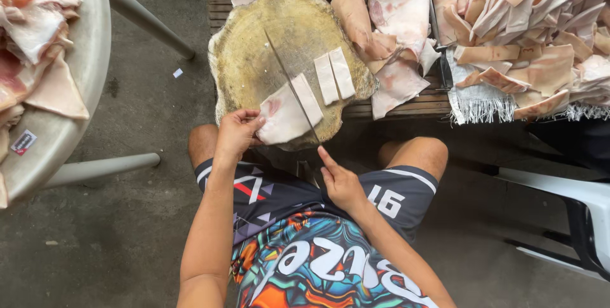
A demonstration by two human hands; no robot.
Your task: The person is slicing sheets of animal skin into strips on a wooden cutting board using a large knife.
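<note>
A person sits at a round wooden chopping block (pixel 254 60), cutting a slab of pork skin (pixel 283 117) into strips. The left hand (pixel 236 131) presses down on the near-left edge of the slab, fingers curled over it to pin it flat at the near side of the block. The right hand (pixel 340 184) is closed round the handle of a long knife (pixel 293 82), forefinger stretched along it; the blade runs from the near edge of the block out towards its middle, lying across the slab.

One cut strip (pixel 308 98) lies just right of the blade, touching the slab, and two more strips (pixel 335 76) lie side by side a little further right. I would judge the slicing is partway through, with most of the slab not yet cut.

The next cut, I think, calls for the blade to sit parallel to the last strip, with the left fingertips kept clear.

More skin is heaped (pixel 534 22) at the far right, and another pile sits on a round table (pixel 70 92) at the left.
</note>
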